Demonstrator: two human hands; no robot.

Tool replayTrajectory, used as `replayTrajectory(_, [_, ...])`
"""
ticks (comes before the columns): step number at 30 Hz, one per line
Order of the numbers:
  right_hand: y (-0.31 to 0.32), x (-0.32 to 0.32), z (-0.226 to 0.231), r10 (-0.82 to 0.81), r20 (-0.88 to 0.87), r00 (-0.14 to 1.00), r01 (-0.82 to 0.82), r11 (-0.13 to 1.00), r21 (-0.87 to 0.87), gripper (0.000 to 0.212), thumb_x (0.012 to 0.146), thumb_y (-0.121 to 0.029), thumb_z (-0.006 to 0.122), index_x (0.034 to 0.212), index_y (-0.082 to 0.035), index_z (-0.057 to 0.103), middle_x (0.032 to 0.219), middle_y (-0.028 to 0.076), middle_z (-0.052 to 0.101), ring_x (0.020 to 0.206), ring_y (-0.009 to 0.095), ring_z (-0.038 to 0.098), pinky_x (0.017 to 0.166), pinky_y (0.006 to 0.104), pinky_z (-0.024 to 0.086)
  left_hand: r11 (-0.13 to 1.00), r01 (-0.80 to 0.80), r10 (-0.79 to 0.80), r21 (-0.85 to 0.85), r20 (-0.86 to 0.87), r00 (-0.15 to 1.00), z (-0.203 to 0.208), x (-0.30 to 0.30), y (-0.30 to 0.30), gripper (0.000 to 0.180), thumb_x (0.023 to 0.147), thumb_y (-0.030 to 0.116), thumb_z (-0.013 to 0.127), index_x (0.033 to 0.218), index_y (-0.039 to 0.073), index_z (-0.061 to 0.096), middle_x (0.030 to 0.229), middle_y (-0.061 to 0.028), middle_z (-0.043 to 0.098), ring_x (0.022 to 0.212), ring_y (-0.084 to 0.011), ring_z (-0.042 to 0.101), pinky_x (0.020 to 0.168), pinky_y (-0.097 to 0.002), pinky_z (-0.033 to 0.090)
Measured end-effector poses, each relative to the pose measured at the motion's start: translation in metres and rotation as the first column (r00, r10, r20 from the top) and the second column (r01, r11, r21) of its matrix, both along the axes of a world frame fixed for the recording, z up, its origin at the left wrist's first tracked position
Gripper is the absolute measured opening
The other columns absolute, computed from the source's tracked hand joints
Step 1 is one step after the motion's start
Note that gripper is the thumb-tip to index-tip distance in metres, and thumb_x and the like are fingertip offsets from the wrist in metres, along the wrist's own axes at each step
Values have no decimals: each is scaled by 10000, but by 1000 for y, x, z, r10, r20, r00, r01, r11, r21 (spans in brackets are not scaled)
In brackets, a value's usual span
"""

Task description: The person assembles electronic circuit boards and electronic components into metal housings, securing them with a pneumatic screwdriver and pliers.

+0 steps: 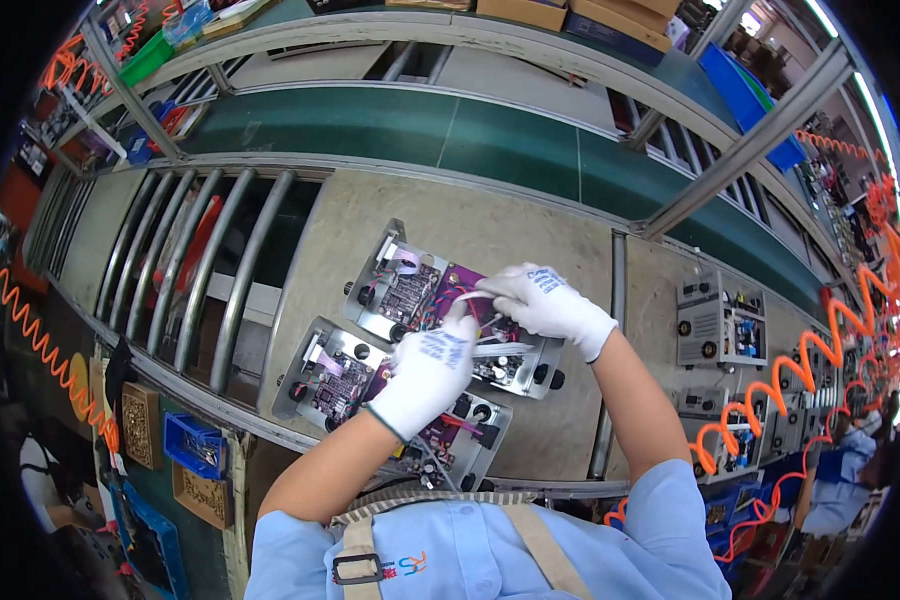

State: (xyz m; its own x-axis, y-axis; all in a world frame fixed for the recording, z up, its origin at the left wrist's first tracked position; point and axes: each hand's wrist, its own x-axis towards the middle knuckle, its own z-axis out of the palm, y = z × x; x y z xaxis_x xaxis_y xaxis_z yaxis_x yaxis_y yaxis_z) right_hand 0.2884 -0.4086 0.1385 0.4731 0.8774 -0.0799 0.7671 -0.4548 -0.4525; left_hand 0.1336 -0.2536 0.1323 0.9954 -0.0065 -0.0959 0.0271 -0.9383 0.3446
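Two open metal chassis with circuit boards lie side by side on the bench. My hands, in white gloves, are over the far chassis [378, 318], which has a purple board [458, 280] and several wires. My left hand [435, 368] reaches across the near chassis [305, 395], its fingers closed on a thin white strand [470, 296], a wire or a cable tie. My right hand [545, 303] pinches toward the same strand from the right; its fingertips are partly hidden. Both gloves cover parts of the boards beneath.
Metal rollers [202, 270] run along the left of the bench plate [560, 240]. A green conveyor belt [390, 125] passes behind, under a shelf frame. More assembled units [720, 320] stand at right, near orange coiled hoses [760, 400]. Blue and wooden parts bins [195, 445] sit at lower left.
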Motion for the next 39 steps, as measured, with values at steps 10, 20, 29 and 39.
replayTrajectory(10, [3,20,-14,-19,-707,707,155,980,128,309,965,-159,578,1224,-6,651,906,28,679,780,83,559,717,254,468,195,-574,285,-795,-514,809,15,6,-7,221,936,88,612,1130,-3,663,751,-61,693,537,-100,555,514,-249,432])
replayTrajectory(20, [5,8,-24,16,-713,701,181,963,200,264,991,-210,565,1157,-65,710,950,65,722,820,116,594,805,275,493,-241,-475,405,-846,-532,744,-23,35,-20,204,957,74,620,1118,-41,668,804,-110,722,444,-53,458,382,-215,286])
replayTrajectory(29, [11,-11,-14,-124,-657,744,367,897,245,233,876,-118,654,1084,-57,742,1024,95,745,873,179,695,815,295,532,-121,-369,434,-922,-383,815,1,0,-20,270,916,69,646,1175,-8,636,893,-115,732,425,-28,433,364,-198,315])
replayTrajectory(39, [12,-13,-6,-198,-722,663,438,885,160,233,861,-118,691,1073,-35,742,978,84,752,863,130,688,793,280,532,-39,-451,396,-892,-428,812,3,15,-12,179,943,171,654,953,2,715,722,-89,713,369,-31,375,338,-198,251])
